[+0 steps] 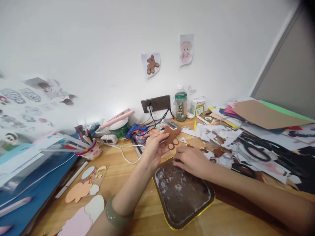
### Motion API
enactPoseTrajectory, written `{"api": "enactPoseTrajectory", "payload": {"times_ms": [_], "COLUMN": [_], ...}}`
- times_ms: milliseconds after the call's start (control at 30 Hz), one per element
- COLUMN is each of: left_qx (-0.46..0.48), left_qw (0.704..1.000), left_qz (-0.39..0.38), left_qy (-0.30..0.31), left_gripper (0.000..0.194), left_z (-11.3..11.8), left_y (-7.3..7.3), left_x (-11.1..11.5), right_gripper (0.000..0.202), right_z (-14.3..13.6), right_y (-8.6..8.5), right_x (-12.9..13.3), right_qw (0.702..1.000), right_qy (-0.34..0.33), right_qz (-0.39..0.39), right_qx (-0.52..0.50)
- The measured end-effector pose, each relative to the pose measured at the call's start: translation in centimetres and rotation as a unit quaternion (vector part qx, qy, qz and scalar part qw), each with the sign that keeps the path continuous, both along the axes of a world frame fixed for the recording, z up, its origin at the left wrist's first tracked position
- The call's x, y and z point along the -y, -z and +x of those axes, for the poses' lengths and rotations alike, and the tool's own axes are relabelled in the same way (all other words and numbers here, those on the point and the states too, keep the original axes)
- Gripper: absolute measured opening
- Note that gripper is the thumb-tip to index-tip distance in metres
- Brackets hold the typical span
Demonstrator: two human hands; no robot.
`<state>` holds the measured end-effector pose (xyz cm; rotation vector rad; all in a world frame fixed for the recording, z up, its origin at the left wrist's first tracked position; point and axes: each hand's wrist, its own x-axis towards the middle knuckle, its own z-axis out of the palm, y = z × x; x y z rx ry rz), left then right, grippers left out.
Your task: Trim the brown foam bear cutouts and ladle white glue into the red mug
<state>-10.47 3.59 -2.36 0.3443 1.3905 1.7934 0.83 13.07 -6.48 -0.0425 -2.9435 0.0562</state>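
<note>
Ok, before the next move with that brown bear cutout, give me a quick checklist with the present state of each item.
1. Left hand grips the brown bear cutout: ok.
2. Cutout lifted off the desk: ok.
3. Right hand rests at the far edge of the dark tray, holding nothing visible: ok.
4. Tray surface clean: not ok, pale smears and scraps.
5. Blue glue gun lies beyond the hands, cord attached: ok.
6. Glue gun hot: cannot tell.

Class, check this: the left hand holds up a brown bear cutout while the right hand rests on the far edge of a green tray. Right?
Not quite. In the head view the tray is dark with a gold rim, not green. The left hand does hold the brown bear cutout, and the right hand rests on the tray's far edge.
</note>
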Motion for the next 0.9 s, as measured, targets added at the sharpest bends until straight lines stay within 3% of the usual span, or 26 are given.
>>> {"api": "enactPoseTrajectory", "payload": {"times_ms": [300, 500, 700, 900], "left_qx": [0.000, 0.008, 0.010, 0.003], "left_qw": [1.000, 1.000, 1.000, 1.000], "left_qz": [-0.007, -0.002, -0.006, 0.002], "left_qy": [0.008, 0.010, 0.004, -0.003], "left_gripper": [0.032, 0.029, 0.027, 0.029], "left_z": [0.2, 0.3, 0.1, 0.1], "left_y": [-0.1, 0.0, -0.3, -0.2], "left_x": [-0.1, -0.1, 0.0, 0.0], "right_gripper": [0.025, 0.022, 0.015, 0.011], "right_z": [-0.6, -0.9, -0.5, 0.9], "right_y": [0.1, 0.5, 0.4, -0.1], "right_x": [0.9, 1.2, -0.1, -3.6], "right_qw": [0.999, 1.000, 0.983, 0.895], "right_qy": [0.001, 0.001, 0.033, 0.053], "right_qz": [0.029, -0.013, -0.183, -0.444], "right_qx": [0.026, 0.021, -0.004, 0.011]}}
